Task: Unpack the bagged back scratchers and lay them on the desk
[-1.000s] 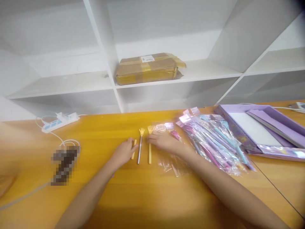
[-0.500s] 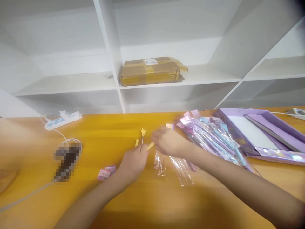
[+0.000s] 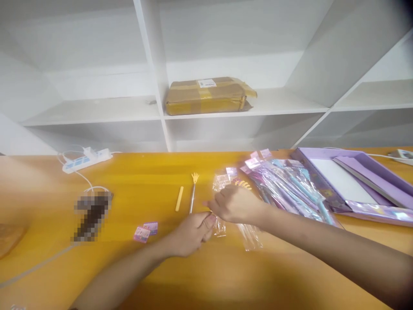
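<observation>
Right hand (image 3: 237, 205): clenched, a yellow plastic hand-shaped head (image 3: 244, 184) projecting past its far side, fingers pointing away and right. Left hand (image 3: 193, 232): closed, adjoining; grasped item hidden. On the orange-brown wooden table (image 3: 155, 275), a silver metal rod with yellow hand-shaped end (image 3: 192, 198) points toward the shelf, long axis near-parallel to a yellow cylindrical tube (image 3: 179, 199). Pink-purple card labels (image 3: 142, 234): print illegible.

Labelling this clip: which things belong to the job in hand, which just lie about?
Likely job:
yellow scratcher in hands
metal-rod scratcher
yellow tube
bagged scratchers
empty-looking clear bags

Probably lying about:
taped carton, on shelf
power strip

Can't tell: purple box, pink-purple tags.
</observation>
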The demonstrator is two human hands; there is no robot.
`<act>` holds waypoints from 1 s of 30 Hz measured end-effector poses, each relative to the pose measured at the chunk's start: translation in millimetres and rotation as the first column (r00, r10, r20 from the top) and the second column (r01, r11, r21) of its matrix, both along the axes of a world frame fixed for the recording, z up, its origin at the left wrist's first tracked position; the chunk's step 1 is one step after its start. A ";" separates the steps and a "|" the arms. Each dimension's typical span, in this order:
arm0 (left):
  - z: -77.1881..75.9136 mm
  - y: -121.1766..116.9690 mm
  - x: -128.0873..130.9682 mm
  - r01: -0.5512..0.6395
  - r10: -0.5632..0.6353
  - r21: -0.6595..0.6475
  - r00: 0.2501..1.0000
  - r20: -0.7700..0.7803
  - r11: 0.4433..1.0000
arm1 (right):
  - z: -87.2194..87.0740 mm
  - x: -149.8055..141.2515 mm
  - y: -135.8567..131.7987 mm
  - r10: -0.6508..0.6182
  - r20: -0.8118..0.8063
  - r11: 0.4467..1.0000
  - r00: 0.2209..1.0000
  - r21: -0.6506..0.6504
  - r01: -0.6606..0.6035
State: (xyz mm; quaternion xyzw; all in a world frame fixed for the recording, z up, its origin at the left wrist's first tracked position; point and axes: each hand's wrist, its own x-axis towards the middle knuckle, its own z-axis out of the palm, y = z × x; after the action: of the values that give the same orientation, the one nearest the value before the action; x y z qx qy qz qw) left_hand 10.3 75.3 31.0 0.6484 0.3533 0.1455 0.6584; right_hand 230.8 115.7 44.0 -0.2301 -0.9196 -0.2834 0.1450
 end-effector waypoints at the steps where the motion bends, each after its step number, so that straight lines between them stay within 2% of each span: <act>1: -1.4 -1.0 1.7 0.023 -0.008 -0.152 0.995 0.100 0.988 | 4.1 -0.5 -0.6 0.049 -0.028 0.995 0.998 0.084 -0.047; 3: -4.2 -5.0 4.3 0.094 0.018 -0.397 0.963 0.270 0.913 | 11.9 -2.0 -1.6 0.112 -0.047 0.979 0.993 0.177 -0.102; 5: -6.6 -12.5 1.8 0.169 0.049 -0.538 0.929 0.367 0.826 | 18.4 4.0 1.2 0.140 -0.045 0.969 0.989 0.211 -0.128; 7: -9.8 -24.4 -8.8 0.219 0.057 -0.626 0.919 0.389 0.748 | 25.9 27.7 10.5 0.136 -0.046 0.969 0.990 0.216 -0.123; 9: -14.5 -39.7 -26.8 0.214 0.050 -0.672 0.935 0.350 0.709 | 36.2 70.7 25.5 0.055 -0.088 0.979 0.995 0.200 -0.037; 10: -16.7 -47.3 -37.3 0.194 0.039 -0.674 0.949 0.314 0.713 | 42.0 96.1 33.8 -0.062 -0.148 0.980 0.987 0.179 0.088; 11: -18.2 -53.5 -47.6 0.153 0.026 -0.647 0.966 0.259 0.747 | 47.7 120.7 41.9 -0.161 -0.209 0.966 0.965 0.167 0.197; 12: -18.5 -57.3 -57.1 0.096 0.012 -0.582 0.984 0.179 0.808 | 52.3 141.7 48.9 -0.209 -0.250 0.952 0.945 0.170 0.255; 13: -17.4 -57.4 -64.9 0.011 0.023 -0.459 0.997 0.069 0.888 | 55.1 156.7 54.4 -0.217 -0.264 0.947 0.940 0.177 0.268; 14: -15.1 -53.1 -70.6 -0.076 0.064 -0.278 0.997 -0.053 0.958 | 55.4 163.9 58.1 -0.189 -0.256 0.959 0.948 0.158 0.234; 15: -12.2 -43.9 -73.9 -0.139 0.128 -0.061 0.978 -0.163 0.988 | 53.0 162.9 59.9 -0.146 -0.229 0.979 0.963 0.110 0.174; 16: -9.3 -30.2 -74.9 -0.171 0.203 0.148 0.948 -0.247 0.974 | 47.8 154.0 60.1 -0.096 -0.189 0.994 0.977 0.028 0.104; 18: -6.1 7.7 -70.8 -0.142 0.329 0.457 0.873 -0.361 0.878 | 30.4 119.5 57.8 -0.023 -0.100 0.977 0.995 -0.213 0.001; 20: -8.7 50.0 -62.1 -0.049 0.455 0.642 0.746 -0.486 0.765 | 8.2 76.9 56.5 0.008 -0.044 0.906 0.999 -0.423 -0.025; 21: -12.0 69.2 -57.2 -0.003 0.508 0.673 0.658 -0.555 0.740 | -3.0 57.1 57.6 0.025 -0.027 0.869 0.999 -0.494 -0.035; 24: -27.3 108.2 -45.2 0.052 0.508 0.655 0.587 -0.630 0.754 | -31.8 13.7 67.4 0.016 -0.048 0.818 0.999 -0.573 -0.040; 27: -42.8 118.9 -39.7 0.079 0.475 0.614 0.559 -0.679 0.785 | -53.6 -9.4 78.3 -0.033 -0.081 0.843 0.996 -0.538 -0.015; 30: -50.1 114.3 -38.4 0.078 0.465 0.593 0.542 -0.700 0.802 | -71.4 -21.2 82.7 -0.061 -0.097 0.863 0.993 -0.505 0.004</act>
State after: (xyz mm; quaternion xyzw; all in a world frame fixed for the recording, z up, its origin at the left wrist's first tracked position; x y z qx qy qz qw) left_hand -28.1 189.6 -19.1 0.7555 0.6314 -0.0002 0.1745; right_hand 209.5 198.4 -27.4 -0.2907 -0.9483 -0.0230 0.1255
